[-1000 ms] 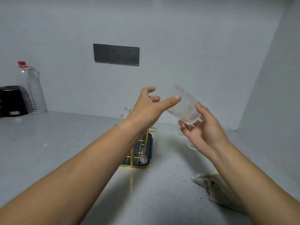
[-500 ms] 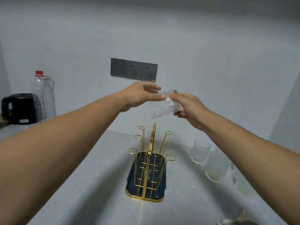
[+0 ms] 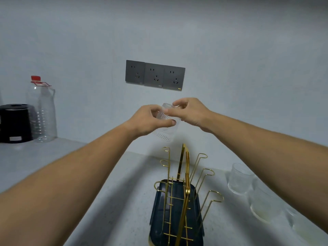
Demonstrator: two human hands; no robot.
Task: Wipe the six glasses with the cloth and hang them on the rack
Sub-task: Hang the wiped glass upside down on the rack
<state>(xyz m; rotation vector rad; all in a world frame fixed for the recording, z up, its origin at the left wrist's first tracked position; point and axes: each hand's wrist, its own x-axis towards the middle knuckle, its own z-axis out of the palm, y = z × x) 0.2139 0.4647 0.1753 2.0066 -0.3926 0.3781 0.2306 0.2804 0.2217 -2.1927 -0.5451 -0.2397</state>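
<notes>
A clear ribbed glass (image 3: 166, 129) hangs upside down in the air above the rack, held by both hands. My left hand (image 3: 150, 120) grips its side, thumb across the front. My right hand (image 3: 192, 111) pinches its upper end with the fingertips. Below stands the gold wire rack (image 3: 182, 192) on a dark blue tray (image 3: 160, 226), all its hooks bare. Three more glasses wait to the rack's right: one upright (image 3: 238, 178), a second (image 3: 264, 205) nearer me, and a third (image 3: 301, 226) partly hidden by my right forearm. The cloth is out of view.
A black kettle (image 3: 15, 123) and an empty plastic bottle with a red cap (image 3: 43, 110) stand at the back left of the grey counter (image 3: 53, 157). A dark triple socket panel (image 3: 155, 75) is on the wall behind my hands.
The view has tilted down and closer to the rack. The glass has turned mouth-down between my hands and come lower, nearer the rack's top. The cloth has dropped out of sight.
</notes>
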